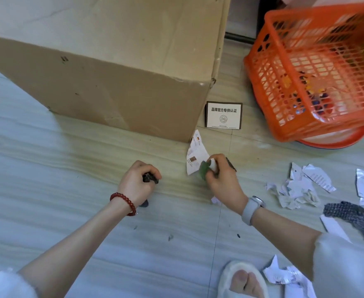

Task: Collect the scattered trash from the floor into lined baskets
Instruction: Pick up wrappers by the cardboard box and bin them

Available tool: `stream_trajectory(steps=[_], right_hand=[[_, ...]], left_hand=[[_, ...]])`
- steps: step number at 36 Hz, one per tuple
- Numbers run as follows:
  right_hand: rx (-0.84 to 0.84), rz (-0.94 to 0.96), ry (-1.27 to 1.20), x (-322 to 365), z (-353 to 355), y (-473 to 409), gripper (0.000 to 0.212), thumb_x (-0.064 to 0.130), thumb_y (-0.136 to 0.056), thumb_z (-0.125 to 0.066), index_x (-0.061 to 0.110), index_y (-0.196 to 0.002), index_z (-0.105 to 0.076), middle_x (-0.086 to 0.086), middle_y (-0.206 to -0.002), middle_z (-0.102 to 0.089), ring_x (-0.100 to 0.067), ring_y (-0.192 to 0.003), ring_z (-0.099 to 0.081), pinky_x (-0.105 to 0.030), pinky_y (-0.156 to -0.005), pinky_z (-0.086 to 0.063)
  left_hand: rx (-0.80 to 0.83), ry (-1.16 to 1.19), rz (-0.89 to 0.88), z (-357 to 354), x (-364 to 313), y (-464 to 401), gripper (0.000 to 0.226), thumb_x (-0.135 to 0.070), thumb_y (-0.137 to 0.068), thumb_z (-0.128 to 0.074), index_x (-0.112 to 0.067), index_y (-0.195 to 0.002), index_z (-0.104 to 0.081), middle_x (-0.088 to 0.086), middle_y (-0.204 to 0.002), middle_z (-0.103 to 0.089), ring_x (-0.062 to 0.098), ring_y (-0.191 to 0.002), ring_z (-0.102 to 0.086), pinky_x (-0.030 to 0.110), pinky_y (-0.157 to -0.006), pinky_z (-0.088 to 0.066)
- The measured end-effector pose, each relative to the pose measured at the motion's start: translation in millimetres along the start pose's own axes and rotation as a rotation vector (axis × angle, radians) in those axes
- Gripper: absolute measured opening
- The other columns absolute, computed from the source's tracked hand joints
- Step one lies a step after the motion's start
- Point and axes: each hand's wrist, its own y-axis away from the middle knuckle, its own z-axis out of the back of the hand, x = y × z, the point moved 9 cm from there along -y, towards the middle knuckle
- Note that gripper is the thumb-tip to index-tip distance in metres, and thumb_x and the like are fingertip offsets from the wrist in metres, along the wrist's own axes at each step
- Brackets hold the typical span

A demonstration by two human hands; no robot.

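Orange plastic mesh fills the upper right of the frame: the basket (318, 67), blurred and tilted, with small coloured bits showing through its side. At centre, both hands work low over the pale floor (69, 151). The left hand (137, 183) is clenched around a small dark scrap; a red bead bracelet (124, 203) circles that wrist. The right hand (221, 179) pinches a green scrap and a white bit together, its fingertips touching a torn printed paper (195, 155) that lies at the corner of the big cardboard box (103, 67).

To do this step well, I would draw that paper into the right-hand bundle, keep both fists tight so nothing slips, then carry everything over the basket rim before letting go. More torn papers (299, 188) and a dark net scrap (350, 214) wait at middle right, more paper (284, 276) at lower right beside a slippered foot, and a printed card (223, 115) leans by the box.

Whether the basket has a liner I cannot tell. What the left fist holds is mostly hidden, and the specks at lower centre are too small to name
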Motion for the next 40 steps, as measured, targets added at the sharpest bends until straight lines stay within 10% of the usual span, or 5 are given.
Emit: stream_trajectory(steps=[5,11,21,28,40], right_hand=[[0.005,0.015,0.26,-23,29,-3,0.047,-0.002,-0.089,-0.038,0.007,-0.135,-0.038,-0.018,-0.093,-0.062,-0.024,-0.083,-0.061,-0.025,-0.065,-0.041],[0.283,-0.047,0.909,-64,6,1,0.088,0.07,-0.078,-0.046,0.028,-0.147,-0.01,-0.012,-0.132,-0.036,-0.03,-0.124,-0.033,-0.041,-0.095,-0.035],[0.08,0.079,0.589,-67,7,8,0.021,0.01,-0.078,-0.069,0.001,-0.094,-0.059,-0.021,-0.107,-0.055,-0.041,-0.093,-0.053,-0.04,-0.059,-0.048],[-0.238,-0.121,0.047,-76,88,7,0.022,-0.007,-0.085,-0.043,0.008,-0.101,-0.047,-0.007,-0.087,-0.054,-0.014,-0.063,-0.05,-0.011,-0.051,-0.036],[-0.102,-0.12,0.419,-105,79,36,0.046,-0.005,-0.085,-0.038,0.015,-0.123,-0.054,-0.015,-0.106,-0.049,-0.036,-0.081,-0.059,-0.038,-0.063,-0.048]], left_hand=[[0.051,-0.263,-0.202,-14,-24,-12,0.039,0.008,-0.079,-0.053,-0.022,-0.096,-0.07,-0.004,-0.099,-0.052,0.02,-0.095,-0.051,0.028,-0.077,-0.043],[0.348,-0.743,-0.338,-67,-49,-23,0.067,0.001,-0.083,-0.04,-0.038,-0.137,-0.036,-0.013,-0.143,-0.033,0.021,-0.112,-0.037,0.032,-0.078,-0.047],[0.462,-0.924,-0.29,-118,-54,-49,0.071,-0.011,-0.087,-0.045,-0.034,-0.145,-0.012,-0.004,-0.156,-0.001,0.029,-0.127,-0.029,0.035,-0.085,-0.043],[0.294,-0.849,-0.302,-121,-56,-57,0.054,-0.032,-0.089,-0.055,-0.027,-0.139,-0.034,-0.006,-0.147,-0.032,0.025,-0.121,-0.038,0.034,-0.083,-0.044],[0.013,-0.634,-0.52,-108,-72,-40,0.045,0.0,-0.062,-0.073,-0.016,-0.102,-0.067,0.003,-0.073,-0.065,0.026,-0.079,-0.058,0.025,-0.047,-0.036]])
